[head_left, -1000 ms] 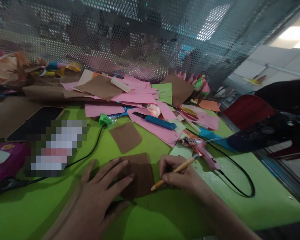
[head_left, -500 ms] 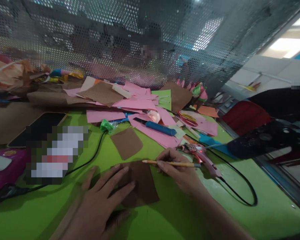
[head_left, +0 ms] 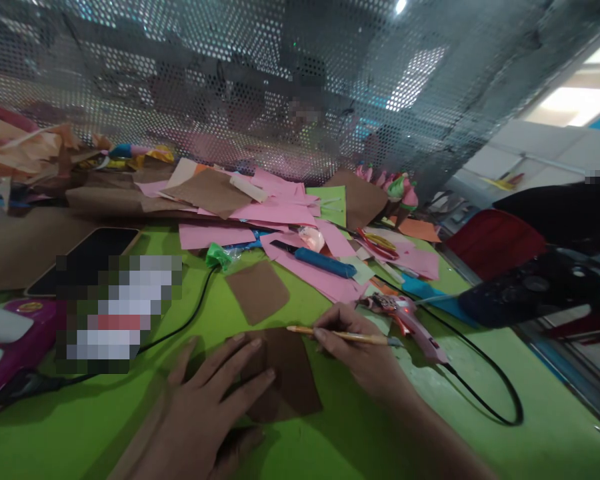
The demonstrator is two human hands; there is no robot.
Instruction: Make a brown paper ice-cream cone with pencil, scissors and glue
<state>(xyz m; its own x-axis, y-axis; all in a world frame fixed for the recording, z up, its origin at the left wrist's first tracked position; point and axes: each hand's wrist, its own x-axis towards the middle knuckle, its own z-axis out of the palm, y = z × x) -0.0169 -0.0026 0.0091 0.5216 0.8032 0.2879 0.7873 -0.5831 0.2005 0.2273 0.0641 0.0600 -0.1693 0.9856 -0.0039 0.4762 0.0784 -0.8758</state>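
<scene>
Brown paper square [head_left: 296, 385] flat on the green table [head_left: 360, 443], under spread fingers of the left hand [head_left: 203, 407]; probably light, thin, easily creased, best lifted by an edge. Pencil-like stick [head_left: 366, 339] pinched in the right hand [head_left: 363, 367], near the far edge.

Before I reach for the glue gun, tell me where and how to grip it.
Take the glue gun by its pink handle, probably from the near right: the handle slants toward that side, while the nozzle end points left. Mind the cord leaving its tip.
</scene>
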